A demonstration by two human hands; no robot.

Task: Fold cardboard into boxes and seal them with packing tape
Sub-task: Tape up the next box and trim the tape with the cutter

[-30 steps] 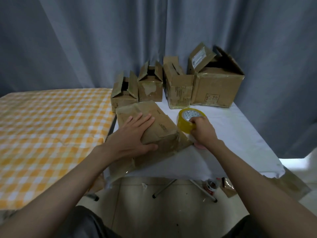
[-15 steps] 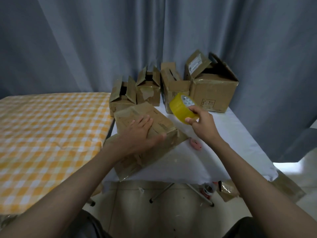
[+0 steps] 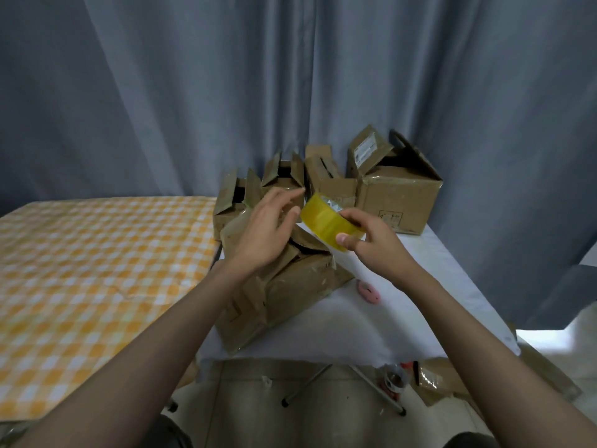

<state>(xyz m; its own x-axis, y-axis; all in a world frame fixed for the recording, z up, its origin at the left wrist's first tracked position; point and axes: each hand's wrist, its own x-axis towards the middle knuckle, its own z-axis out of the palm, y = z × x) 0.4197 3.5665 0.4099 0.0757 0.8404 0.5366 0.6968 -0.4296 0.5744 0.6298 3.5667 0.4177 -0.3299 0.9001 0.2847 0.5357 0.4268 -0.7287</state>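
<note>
A worn brown cardboard box (image 3: 290,289) lies on its side on the white table (image 3: 371,324), its top flaps sprung partly apart. My right hand (image 3: 371,244) grips a yellow roll of packing tape (image 3: 326,221) in the air above the box. My left hand (image 3: 268,231) hovers over the box with fingers spread, its fingertips close to the roll's left side and holding nothing.
Several open cardboard boxes (image 3: 397,192) stand in a row at the table's far edge against a grey curtain. A small pink object (image 3: 368,291) lies on the white table. An orange checked cloth (image 3: 97,279) covers the surface to the left. Tape rolls and cardboard scraps (image 3: 429,379) lie on the floor.
My right hand lifted the tape roll off the table and brought it up over the box. My left hand came off the box and rose toward the roll; the box flaps sprang open.
</note>
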